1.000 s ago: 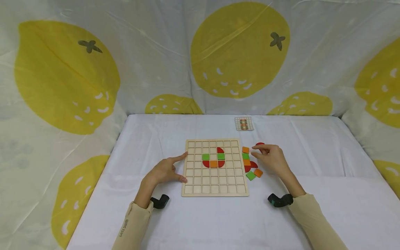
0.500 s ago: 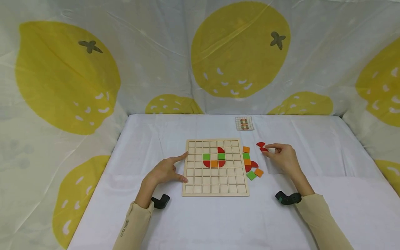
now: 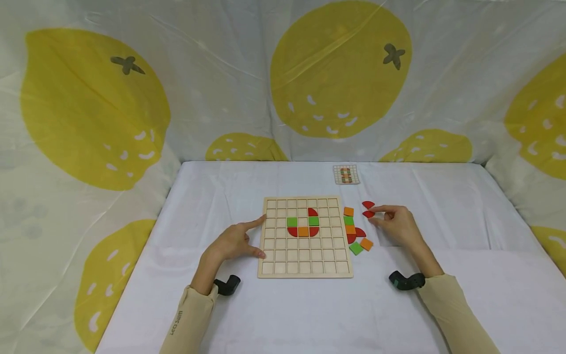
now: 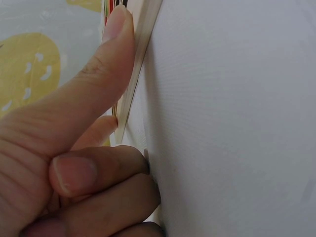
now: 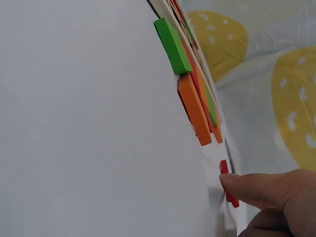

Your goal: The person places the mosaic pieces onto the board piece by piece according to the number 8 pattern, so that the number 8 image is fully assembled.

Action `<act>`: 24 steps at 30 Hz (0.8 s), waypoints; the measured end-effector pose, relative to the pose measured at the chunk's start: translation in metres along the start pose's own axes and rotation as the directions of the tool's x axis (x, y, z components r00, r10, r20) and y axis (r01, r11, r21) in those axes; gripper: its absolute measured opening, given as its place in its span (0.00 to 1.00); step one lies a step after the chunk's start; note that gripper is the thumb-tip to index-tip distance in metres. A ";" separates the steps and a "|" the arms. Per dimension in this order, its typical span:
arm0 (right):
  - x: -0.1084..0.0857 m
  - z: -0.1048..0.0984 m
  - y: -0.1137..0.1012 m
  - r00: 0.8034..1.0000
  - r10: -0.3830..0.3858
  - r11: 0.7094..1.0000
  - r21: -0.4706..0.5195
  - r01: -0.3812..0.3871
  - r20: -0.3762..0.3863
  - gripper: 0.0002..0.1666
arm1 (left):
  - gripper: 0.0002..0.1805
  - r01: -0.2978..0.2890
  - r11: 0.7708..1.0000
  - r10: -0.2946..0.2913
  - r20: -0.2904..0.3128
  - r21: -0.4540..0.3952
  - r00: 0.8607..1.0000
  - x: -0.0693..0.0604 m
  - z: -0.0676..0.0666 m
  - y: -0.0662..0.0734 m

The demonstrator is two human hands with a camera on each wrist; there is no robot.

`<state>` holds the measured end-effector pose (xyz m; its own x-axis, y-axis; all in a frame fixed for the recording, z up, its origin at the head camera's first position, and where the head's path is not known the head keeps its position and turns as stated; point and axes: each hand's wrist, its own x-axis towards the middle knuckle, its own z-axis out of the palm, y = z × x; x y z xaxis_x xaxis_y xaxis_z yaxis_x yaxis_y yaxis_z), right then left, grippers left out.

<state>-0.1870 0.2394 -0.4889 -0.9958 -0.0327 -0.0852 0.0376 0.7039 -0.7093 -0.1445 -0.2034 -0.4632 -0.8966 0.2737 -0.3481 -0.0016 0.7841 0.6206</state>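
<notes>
My left hand [image 3: 233, 242] lies at the left edge of the wooden grid board [image 3: 305, 272], thumb and index finger spread and touching its rim; the other fingers are curled under. In the left wrist view the thumb [image 4: 116, 39] rests on the rim. Set in the board are green squares [image 3: 292, 222], an orange square [image 3: 302, 231] and red quarter-circle tiles [image 3: 313, 213]. Right of the board, my right hand [image 3: 398, 226] pinches a red quarter-circle tile [image 3: 368, 214] between thumb and index finger, at the cloth. Another red quarter-circle tile [image 3: 368, 204] lies just behind it.
Several loose tiles lie along the board's right side, among them an orange square [image 3: 349, 211] and a green square [image 3: 355, 248]. A small pattern card [image 3: 346, 174] lies further back. White cloth [image 3: 305, 314] covers the table; a lemon-print curtain [image 3: 230, 73] stands behind.
My right hand moved right from the loose tiles to the red quarter-circle tiles and took hold of the nearer one, which has shifted slightly left. The left hand stays on the board's edge.
</notes>
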 end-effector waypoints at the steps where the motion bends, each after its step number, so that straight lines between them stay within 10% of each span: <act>1: 0.000 0.000 0.000 1.000 -0.008 1.000 0.006 0.008 0.019 0.20 | 0.61 0.003 1.000 -0.003 -0.001 -0.003 1.000 0.000 0.000 0.000; 24: 0.003 -0.003 0.005 0.998 -0.021 1.000 0.008 0.020 0.057 0.20 | 0.61 0.010 1.000 -0.010 -0.006 -0.006 1.000 0.000 0.000 0.001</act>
<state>-0.1903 0.2449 -0.4910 -0.9900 -0.0881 -0.1104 0.0178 0.6975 -0.7163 -0.1439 -0.2023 -0.4625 -0.8991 0.2623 -0.3505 -0.0134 0.7838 0.6209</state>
